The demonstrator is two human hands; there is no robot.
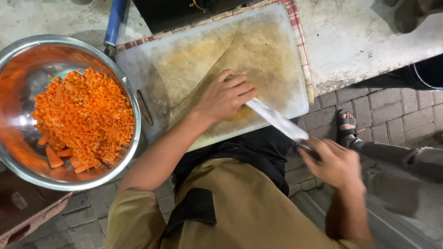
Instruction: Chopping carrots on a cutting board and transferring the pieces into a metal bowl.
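On the stained white plastic cutting board, the left hand lies palm down with fingers curled over something orange I cannot make out. Beside it, the right hand grips the handle of a long silver knife. Nearby sits a round shiny metal bowl of diced orange carrot.
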